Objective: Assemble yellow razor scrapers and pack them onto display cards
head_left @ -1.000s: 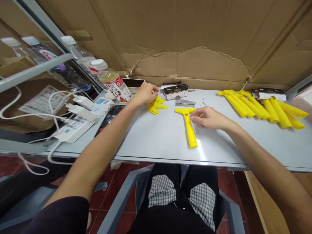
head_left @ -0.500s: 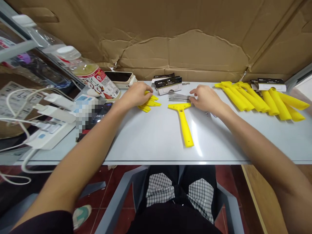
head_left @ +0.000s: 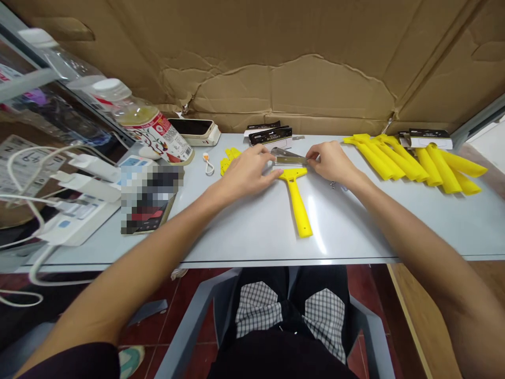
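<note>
Near field: the left hand lies with fingers extended and loosely spread, fingertips at the left end of the head of a yellow plastic scraper, which lies flat on the tabletop; contact is hard to confirm. The right hand pinches the right end of a steel scraper blade between thumb and fingers, just above the scraper head. Compared with the previous frame, the blade has moved onto the scraper head and the hands have closed in. The left hand has left the small yellow plastic pieces, now uncovered beside a coiled white cable. To the left, a phone is pixelated and unreadable. Farther back, a tilted plastic bottle holds pale yellow liquid, and black-and-white blade packets stand near yellow scraper handles, in front of a torn cardboard wall.
</note>
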`<state>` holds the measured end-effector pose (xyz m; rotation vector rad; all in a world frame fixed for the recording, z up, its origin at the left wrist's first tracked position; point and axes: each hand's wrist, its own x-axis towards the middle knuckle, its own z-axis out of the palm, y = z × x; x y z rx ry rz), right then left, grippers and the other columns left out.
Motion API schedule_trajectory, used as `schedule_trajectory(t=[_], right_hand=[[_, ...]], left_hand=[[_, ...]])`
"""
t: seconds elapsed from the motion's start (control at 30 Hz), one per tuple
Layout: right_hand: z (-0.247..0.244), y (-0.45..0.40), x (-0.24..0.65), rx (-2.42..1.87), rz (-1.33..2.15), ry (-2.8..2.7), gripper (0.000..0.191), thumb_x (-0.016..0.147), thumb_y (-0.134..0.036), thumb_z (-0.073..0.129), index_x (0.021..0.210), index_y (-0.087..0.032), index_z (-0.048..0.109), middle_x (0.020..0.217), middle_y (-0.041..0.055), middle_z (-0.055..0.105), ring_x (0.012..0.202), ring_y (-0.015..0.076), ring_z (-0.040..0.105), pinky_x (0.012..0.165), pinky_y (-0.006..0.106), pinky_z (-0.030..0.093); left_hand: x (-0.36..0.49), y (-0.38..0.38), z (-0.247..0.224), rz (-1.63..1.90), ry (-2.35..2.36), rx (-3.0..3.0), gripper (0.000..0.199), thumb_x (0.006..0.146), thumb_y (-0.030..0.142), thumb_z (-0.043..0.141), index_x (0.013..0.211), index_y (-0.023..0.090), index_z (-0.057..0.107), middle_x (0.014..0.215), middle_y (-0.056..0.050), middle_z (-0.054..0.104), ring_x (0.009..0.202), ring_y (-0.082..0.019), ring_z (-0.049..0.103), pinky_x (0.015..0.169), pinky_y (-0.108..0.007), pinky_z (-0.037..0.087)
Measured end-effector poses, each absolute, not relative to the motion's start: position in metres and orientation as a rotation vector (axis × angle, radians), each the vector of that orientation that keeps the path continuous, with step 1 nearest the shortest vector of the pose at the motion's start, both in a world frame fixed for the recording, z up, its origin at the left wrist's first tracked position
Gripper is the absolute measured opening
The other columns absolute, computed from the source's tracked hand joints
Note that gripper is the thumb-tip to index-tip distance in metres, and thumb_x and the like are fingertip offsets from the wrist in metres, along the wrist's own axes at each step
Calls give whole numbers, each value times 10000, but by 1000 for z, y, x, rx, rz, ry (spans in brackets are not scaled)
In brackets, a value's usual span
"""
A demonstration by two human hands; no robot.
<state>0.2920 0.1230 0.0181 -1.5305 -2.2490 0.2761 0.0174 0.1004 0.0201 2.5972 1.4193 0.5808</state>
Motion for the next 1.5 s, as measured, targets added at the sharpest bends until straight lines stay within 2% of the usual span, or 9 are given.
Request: schedule_trajectory(t=[0.2,0.4,0.53,0.67,0.8,0.9,1.03,1.3,1.5], right_hand=[[7,123,299,-1492,321,-2109,341,888,-122,675,1186,-125,840,923,124,839,935,330,775,930,467,594],[17,118,306,-1446,470,-1967,177,837,-111,712,927,-191,842,875,99,828,832,288,772,881,464,611],[33,103,315,-1386,680,-1758,60,856,-167,772,865,-222,792,785,68,769,674,215,675,673,393,564],[43,91,322,-1275,1054,-1602,101,861,-226,840,838,-227,742,635,20,666,540,153,554,541,335,455],[45,88,322,-1197,1202,-1551,177,827,-248,902,843,-224,727,661,23,686,536,139,560,508,316,419],[46,87,319,-1191,1266,-1561,165,837,-264,905,865,-224,747,652,16,676,545,138,561,506,316,418],[48,85,319,-1253,1243,-1658,119,887,-276,873,902,-212,775,613,10,655,516,132,534,495,320,395],[56,81,319,-1287,1254,-1663,89,938,-209,823,886,-194,753,644,30,691,532,131,577,521,303,446],[53,82,315,-1312,1266,-1684,163,909,-305,875,870,-212,746,681,43,736,535,146,607,530,309,485]], left_hand=[[20,101,6,433,1335,2643,439,986,507,660,1185,142,800,1307,-180,704,1218,-386,662,1054,-528,535],[19,105,10,557,1264,2478,301,880,439,814,1007,167,800,1097,-140,741,1082,-343,691,1028,-498,523],[23,99,21,699,1191,1951,301,804,406,907,946,174,777,898,-81,770,872,-254,720,865,-400,573],[31,89,29,863,966,1354,255,839,269,898,990,143,735,1013,-141,829,953,-244,793,928,-395,620],[40,82,32,940,933,1065,63,950,127,731,1011,125,717,1033,-159,834,946,-242,819,980,-428,639],[46,78,29,954,925,928,102,961,68,653,1014,130,714,1058,-158,831,942,-256,826,952,-443,656],[55,67,23,875,913,842,96,957,67,649,983,143,701,1040,-161,831,918,-272,828,900,-457,666],[58,64,18,1019,894,941,86,913,43,689,934,113,735,1057,-151,829,1008,-228,806,1083,-401,593],[57,66,21,964,937,868,121,948,65,652,1028,144,697,1041,-137,829,899,-241,827,974,-445,647]])
